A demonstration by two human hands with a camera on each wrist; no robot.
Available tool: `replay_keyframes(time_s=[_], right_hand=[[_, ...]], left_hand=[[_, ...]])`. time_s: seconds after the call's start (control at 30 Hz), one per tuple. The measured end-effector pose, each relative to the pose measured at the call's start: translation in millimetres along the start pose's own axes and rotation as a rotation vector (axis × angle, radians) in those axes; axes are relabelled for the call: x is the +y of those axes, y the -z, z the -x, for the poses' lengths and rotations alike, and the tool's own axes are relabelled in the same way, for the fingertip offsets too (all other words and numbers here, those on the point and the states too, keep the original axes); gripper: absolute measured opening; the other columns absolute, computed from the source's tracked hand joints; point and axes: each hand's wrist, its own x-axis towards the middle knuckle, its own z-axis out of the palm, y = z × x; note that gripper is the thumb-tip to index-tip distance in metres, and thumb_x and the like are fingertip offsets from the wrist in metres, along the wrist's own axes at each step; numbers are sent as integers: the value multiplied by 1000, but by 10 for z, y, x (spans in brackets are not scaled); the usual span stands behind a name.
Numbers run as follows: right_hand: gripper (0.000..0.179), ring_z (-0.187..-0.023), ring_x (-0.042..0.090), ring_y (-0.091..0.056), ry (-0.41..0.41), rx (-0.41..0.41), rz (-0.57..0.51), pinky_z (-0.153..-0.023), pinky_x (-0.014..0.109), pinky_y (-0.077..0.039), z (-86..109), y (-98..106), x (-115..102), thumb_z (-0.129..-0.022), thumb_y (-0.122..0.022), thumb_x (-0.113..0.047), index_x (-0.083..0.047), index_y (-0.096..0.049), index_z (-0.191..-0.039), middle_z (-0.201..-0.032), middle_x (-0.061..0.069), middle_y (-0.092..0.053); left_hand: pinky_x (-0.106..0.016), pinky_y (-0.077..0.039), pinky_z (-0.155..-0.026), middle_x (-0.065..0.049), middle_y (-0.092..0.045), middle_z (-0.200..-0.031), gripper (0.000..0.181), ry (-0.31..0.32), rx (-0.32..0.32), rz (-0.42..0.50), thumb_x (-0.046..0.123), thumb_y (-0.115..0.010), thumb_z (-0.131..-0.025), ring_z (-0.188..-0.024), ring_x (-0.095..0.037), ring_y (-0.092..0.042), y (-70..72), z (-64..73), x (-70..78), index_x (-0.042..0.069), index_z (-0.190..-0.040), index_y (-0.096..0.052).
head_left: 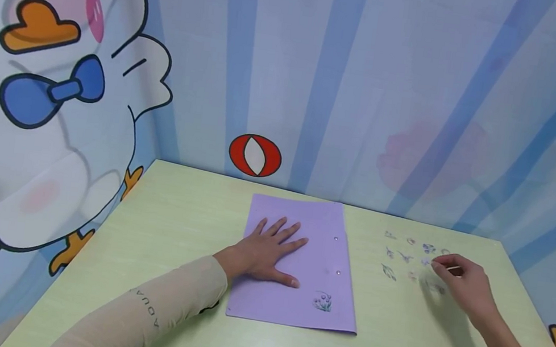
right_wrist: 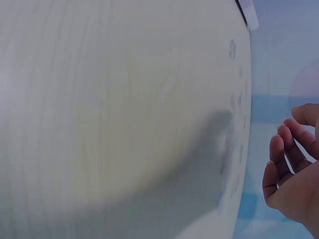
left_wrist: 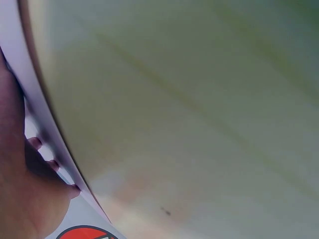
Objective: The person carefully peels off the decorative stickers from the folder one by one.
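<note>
A purple folder or sheet (head_left: 314, 218) lies on the table, with a small flower sticker (head_left: 323, 302) near its lower right. Spread flat, my left hand (head_left: 269, 252) presses on the purple surface; the left wrist view catches only part of this hand at its left edge. My right hand (head_left: 466, 286) is raised above several small flower and leaf stickers (head_left: 405, 257) laid in rows. Its thumb and index fingertips come close together, the other fingers loosely curled. In the right wrist view no object shows between the fingertips (right_wrist: 296, 112).
The pale wooden table (head_left: 180, 214) ends at a printed cloth backdrop (head_left: 284, 71) with a cartoon duck on the left. Two tiny shiny dots (head_left: 338, 272) sit along the purple surface's right side. The right arm casts a shadow on the table.
</note>
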Motion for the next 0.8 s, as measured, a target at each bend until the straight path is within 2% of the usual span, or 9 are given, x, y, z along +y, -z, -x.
replay_keyframes(time_s=[0.1, 0.23, 0.53, 0.8], right_hand=[[36, -91, 1, -59, 49, -18, -3, -65, 29, -57, -21, -62, -152, -109, -62, -30, 0, -69, -128, -118, 19, -68], [34, -93, 6, -62, 110, -38, 9, -67, 26, -56, -24, -159, -329, -109, -64, -27, 0, -70, -130, -119, 17, -69], [21, -85, 10, -63, 311, -31, 62, -72, 28, -53, 66, -532, -594, -100, -74, -12, -2, -76, -118, -98, -2, -69], [23, -84, 11, -62, 415, -128, 54, -72, 31, -54, 190, -847, -855, -97, -78, -13, -4, -76, -118, -99, -6, -66]], left_hand=[[-67, -3, -127, 2, 3, -179, 105, -3, 4, 4, 94, -40, -87, -164, -33, 5, 2, 4, 2, 39, -171, -9], [-67, -4, -126, 1, 2, -179, 105, -9, 10, 9, 94, -40, -87, -164, -33, 4, 8, 11, 5, 39, -171, -10], [-67, -3, -127, 2, 3, -179, 106, 0, 5, 5, 95, -39, -86, -164, -33, 6, -8, 1, -5, 40, -171, -9], [-66, -2, -127, 2, 3, -179, 106, -2, 10, 8, 95, -39, -86, -164, -32, 5, -23, -7, -9, 40, -171, -9]])
